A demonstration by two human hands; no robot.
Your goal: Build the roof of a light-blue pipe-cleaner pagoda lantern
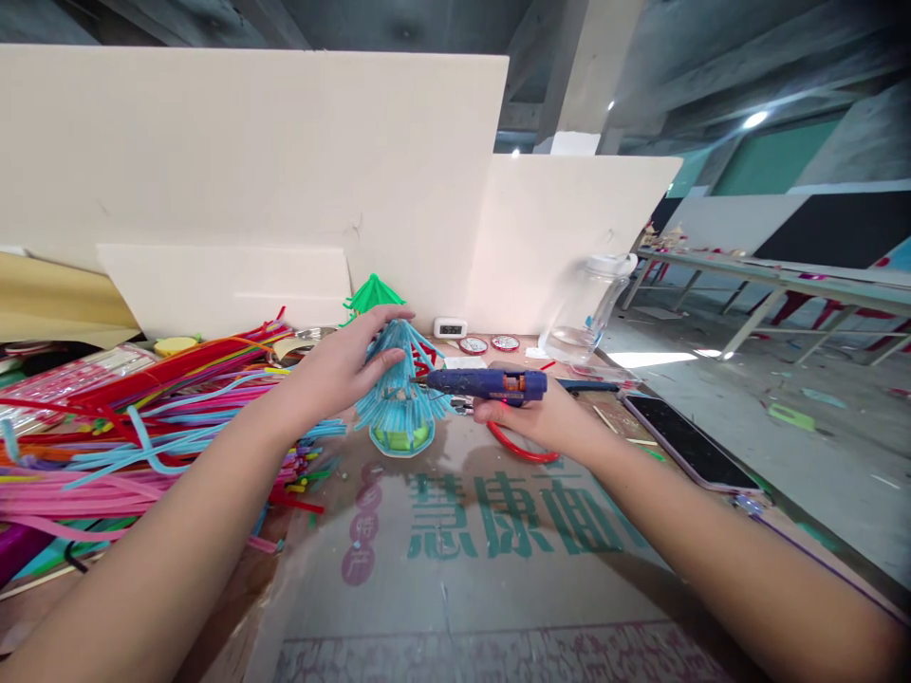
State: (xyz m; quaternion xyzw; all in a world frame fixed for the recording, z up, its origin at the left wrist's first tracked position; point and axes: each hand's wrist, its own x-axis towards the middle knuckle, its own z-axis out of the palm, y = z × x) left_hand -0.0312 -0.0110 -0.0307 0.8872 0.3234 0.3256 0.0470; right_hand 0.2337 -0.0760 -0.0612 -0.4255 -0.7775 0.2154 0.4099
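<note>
We see left hand (340,365) fingers spread, touching the light-blue pipe-cleaner cone (399,394); right hand (530,415) grips the blue glue gun (488,383), nozzle tip hidden in cone.

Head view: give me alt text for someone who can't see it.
A left hand steadies a light-blue pipe-cleaner cone while the right hand aims a blue glue gun at it. Colourful pipe cleaners lie left on the printed cardboard sheet; a black smartphone lies right.
</note>
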